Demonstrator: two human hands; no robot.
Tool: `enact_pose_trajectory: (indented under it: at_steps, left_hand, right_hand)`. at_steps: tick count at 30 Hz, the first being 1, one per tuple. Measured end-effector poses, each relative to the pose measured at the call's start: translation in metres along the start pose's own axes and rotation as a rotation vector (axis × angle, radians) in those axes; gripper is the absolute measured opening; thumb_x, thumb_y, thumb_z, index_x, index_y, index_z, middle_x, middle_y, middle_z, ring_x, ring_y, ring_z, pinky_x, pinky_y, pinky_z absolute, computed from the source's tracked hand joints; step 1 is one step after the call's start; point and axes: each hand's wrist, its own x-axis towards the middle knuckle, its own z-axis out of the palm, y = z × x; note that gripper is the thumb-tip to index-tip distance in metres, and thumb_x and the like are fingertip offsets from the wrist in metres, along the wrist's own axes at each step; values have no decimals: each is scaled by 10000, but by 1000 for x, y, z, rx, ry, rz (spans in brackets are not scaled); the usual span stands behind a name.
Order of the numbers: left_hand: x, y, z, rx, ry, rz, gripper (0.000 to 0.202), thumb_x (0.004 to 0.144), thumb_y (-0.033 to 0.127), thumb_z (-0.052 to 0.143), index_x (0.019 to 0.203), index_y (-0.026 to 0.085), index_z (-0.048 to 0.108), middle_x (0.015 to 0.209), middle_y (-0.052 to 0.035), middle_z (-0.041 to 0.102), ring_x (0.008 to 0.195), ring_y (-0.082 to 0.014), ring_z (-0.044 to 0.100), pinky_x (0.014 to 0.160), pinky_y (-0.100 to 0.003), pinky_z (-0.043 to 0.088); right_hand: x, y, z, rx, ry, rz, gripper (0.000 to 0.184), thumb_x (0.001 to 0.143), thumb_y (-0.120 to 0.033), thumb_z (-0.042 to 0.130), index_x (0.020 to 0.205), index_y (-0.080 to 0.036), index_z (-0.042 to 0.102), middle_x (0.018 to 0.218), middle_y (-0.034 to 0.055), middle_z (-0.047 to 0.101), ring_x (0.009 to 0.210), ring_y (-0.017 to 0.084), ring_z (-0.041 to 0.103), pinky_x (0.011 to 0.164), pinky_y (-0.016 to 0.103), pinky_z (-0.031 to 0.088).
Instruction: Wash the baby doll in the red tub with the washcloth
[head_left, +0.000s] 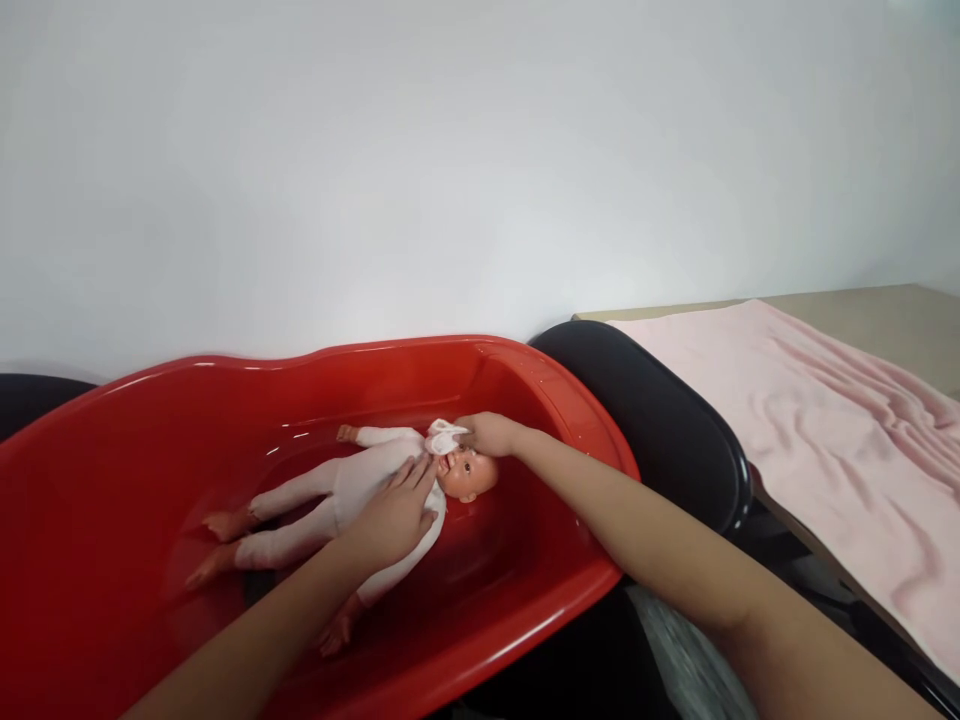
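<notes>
A baby doll (469, 474) with a white cloth body lies on its back in a red baby bathtub (480, 357). Its head points right and its bare feet point left. My left hand (401, 508) rests flat on the doll's chest, fingers stretched toward its chin. At the doll's head, my right hand (487, 434) is closed on a small white cloth (444, 437), which touches the side of the face near the cheek. Part of the doll's face is covered by the cloth and the fingers.
Right of the tub stands a black chair (637, 420). Beyond it, a pink blanket (847, 470) is spread over a beige surface (877, 320). A white wall (420, 180) rises directly behind the tub. Another black edge (41, 400) shows at the far left.
</notes>
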Motion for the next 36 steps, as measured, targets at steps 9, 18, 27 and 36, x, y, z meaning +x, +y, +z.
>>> enact_pose_trajectory:
  at_steps: [9, 18, 27, 36]
  left_hand:
    - [-4, -2, 5, -16, 17, 34, 839, 895, 314, 465, 1678, 139, 220, 1763, -98, 177, 1636, -314, 115, 1320, -479, 203]
    - [-1, -6, 8, -23, 42, 64, 834, 890, 305, 476, 1679, 199, 230, 1761, -78, 159, 1629, -302, 156, 1304, -502, 226]
    - [1, -11, 10, -38, 80, 100, 814, 887, 287, 514, 1663, 192, 288, 1741, -104, 250, 1619, -304, 197, 1296, -474, 254]
    - [1, -9, 8, -37, 63, 104, 821, 893, 288, 477, 1672, 167, 248, 1758, -95, 199, 1623, -301, 190, 1296, -480, 243]
  right_hand:
    - [-9, -4, -11, 59, 77, 55, 316, 1056, -326, 454, 1146, -148, 699, 1154, 120, 767, 960, 203, 688, 785, 257, 468]
    - [-5, 4, -9, 70, -50, 19, 253, 1008, -309, 538, 1011, -147, 733, 991, 85, 769, 809, 171, 637, 754, 260, 473]
    - [-4, 7, -12, 88, -3, 42, 279, 1015, -300, 518, 1088, -148, 740, 1075, 108, 781, 880, 193, 687, 775, 261, 495]
    - [-10, 6, -17, 29, -87, 44, 281, 1022, -307, 528, 1087, -146, 750, 1103, 114, 789, 895, 204, 695, 806, 276, 495]
